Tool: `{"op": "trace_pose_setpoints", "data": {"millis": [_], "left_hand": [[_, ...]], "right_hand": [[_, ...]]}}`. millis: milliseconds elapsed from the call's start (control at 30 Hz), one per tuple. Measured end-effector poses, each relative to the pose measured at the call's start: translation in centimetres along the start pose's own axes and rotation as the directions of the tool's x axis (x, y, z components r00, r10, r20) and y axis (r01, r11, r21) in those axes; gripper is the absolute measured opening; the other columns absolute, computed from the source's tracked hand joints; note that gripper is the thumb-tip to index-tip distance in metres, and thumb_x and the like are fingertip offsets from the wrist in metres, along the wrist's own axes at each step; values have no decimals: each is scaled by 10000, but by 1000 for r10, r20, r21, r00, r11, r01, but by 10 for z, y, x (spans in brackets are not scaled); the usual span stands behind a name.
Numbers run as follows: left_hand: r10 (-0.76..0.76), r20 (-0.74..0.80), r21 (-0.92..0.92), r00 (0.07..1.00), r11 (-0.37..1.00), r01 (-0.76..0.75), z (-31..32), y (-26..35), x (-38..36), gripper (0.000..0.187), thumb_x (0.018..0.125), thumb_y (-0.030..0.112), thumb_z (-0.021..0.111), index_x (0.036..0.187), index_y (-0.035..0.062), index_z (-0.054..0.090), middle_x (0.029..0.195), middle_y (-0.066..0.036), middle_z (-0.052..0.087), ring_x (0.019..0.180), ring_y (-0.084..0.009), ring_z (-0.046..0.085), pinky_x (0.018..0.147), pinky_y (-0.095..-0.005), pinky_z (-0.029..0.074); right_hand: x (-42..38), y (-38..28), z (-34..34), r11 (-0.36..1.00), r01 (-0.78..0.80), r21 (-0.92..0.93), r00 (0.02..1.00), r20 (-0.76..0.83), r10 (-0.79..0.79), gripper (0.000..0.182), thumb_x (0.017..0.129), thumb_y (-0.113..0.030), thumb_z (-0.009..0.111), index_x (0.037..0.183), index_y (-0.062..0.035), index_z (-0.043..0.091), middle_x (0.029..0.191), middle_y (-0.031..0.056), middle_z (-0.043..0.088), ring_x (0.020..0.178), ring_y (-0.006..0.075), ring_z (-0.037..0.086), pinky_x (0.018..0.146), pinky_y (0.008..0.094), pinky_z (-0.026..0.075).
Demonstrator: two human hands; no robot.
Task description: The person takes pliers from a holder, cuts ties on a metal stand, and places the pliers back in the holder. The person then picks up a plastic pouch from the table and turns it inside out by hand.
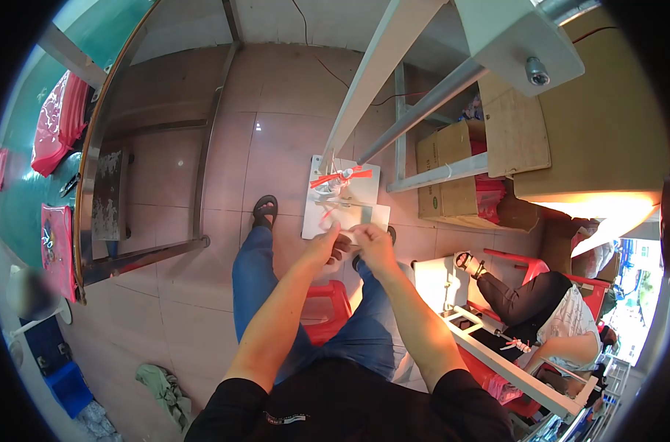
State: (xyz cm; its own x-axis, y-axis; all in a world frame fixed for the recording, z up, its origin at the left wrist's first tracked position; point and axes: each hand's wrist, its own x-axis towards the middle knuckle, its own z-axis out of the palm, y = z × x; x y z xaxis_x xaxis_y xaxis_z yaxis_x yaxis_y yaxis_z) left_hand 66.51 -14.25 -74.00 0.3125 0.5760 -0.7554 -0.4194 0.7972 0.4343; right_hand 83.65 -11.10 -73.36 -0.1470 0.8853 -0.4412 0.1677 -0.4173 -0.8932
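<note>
My left hand (326, 244) is closed in a pinch in front of my lap, its fingertips near a small reddish strip (326, 216). Beside it, my right hand (375, 246) is also closed, thumb and fingers pressed together. Something thin and pale seems to run between the two sets of fingertips, too small to name. Just beyond the hands stands a low white metal stand (364, 214) on the floor. Orange-red ribbon strips (344, 177) are tied about its upright, and a thin metal rod (342, 202) crosses it below them.
A red stool (328, 313) is under me. A metal-framed table (147, 267) with pink packets (58, 125) stands at left. Cardboard boxes (453, 199) and white frame bars (383, 66) are at right. Another person (548, 302) sits at right beside a similar white frame (508, 362).
</note>
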Motion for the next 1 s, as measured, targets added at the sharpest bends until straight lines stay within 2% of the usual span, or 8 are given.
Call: {"op": "trace_pose_setpoints", "data": {"millis": [33, 100, 200, 267, 467, 600, 867, 1000], "left_hand": [[-3, 1, -2, 1000, 1000, 3, -1, -10, -2, 307, 970, 391, 591, 994, 90, 647, 801, 11, 608, 642, -82, 530, 555, -236, 405], [101, 4, -368, 995, 925, -92, -3, -19, -3, 298, 995, 369, 557, 980, 80, 629, 776, 21, 587, 628, -77, 520, 546, -227, 397], [266, -128, -451, 955, 842, -295, -9, -11, -7, 267, 1020, 318, 516, 984, 73, 614, 749, 24, 566, 604, -81, 511, 549, -224, 412], [340, -60, -442, 939, 834, -330, -20, 6, -7, 256, 1023, 290, 512, 981, 60, 617, 778, 1, 597, 632, -89, 545, 568, -235, 448], [400, -58, 143, 915, 910, -388, -34, 72, -13, 355, 1027, 364, 487, 860, 66, 586, 718, -7, 569, 564, -98, 506, 499, -242, 403], [450, -125, 131, 884, 891, -435, -33, 90, 8, 354, 1023, 372, 496, 834, 78, 555, 681, 5, 542, 525, -93, 465, 471, -238, 372], [407, -174, -364, 897, 820, -443, -16, 102, 31, 276, 1028, 323, 502, 910, 82, 566, 845, -28, 595, 681, -95, 532, 529, -222, 397], [401, -159, -426, 902, 796, -429, -11, 107, 46, 278, 1029, 318, 500, 943, 63, 568, 850, -33, 606, 665, -102, 540, 523, -229, 407]], "right_hand": [[-10, -3, 3, 1000, 0, 27, 987, 162, -4, 165, 937, -139, 613, 986, 12, 661, 766, -22, 589, 711, 57, 509, 627, 223, 419], [-15, -23, 0, 997, 48, -52, 974, 225, -35, 158, 938, -134, 612, 992, 6, 662, 785, -21, 592, 729, 54, 513, 641, 221, 424], [-5, -35, -6, 979, 113, -167, 960, 272, -65, 149, 935, -126, 613, 1002, -2, 663, 806, -12, 597, 745, 57, 516, 660, 225, 432], [15, -45, -12, 967, 137, -215, 964, 255, -80, 147, 931, -123, 616, 1006, -5, 663, 807, -4, 601, 743, 61, 515, 663, 231, 435], [61, -71, -12, 921, 223, -318, 971, 156, -182, 158, 922, -95, 616, 1036, 0, 672, 816, 8, 624, 752, 68, 546, 674, 236, 446], [76, -77, -3, 973, 180, -147, 983, 60, -173, 151, 915, -91, 623, 1026, 4, 661, 812, 21, 629, 685, 71, 535, 598, 234, 438], [91, -76, 1, 995, 99, 1, 995, -24, -99, 59, 896, -33, 626, 943, -3, 644, 792, 27, 635, 571, 57, 498, 513, 204, 405], [100, -77, 2, 992, 90, 86, 995, -43, -86, 75, 876, 12, 618, 948, 4, 635, 791, 49, 640, 568, 73, 521, 513, 211, 432]]}}
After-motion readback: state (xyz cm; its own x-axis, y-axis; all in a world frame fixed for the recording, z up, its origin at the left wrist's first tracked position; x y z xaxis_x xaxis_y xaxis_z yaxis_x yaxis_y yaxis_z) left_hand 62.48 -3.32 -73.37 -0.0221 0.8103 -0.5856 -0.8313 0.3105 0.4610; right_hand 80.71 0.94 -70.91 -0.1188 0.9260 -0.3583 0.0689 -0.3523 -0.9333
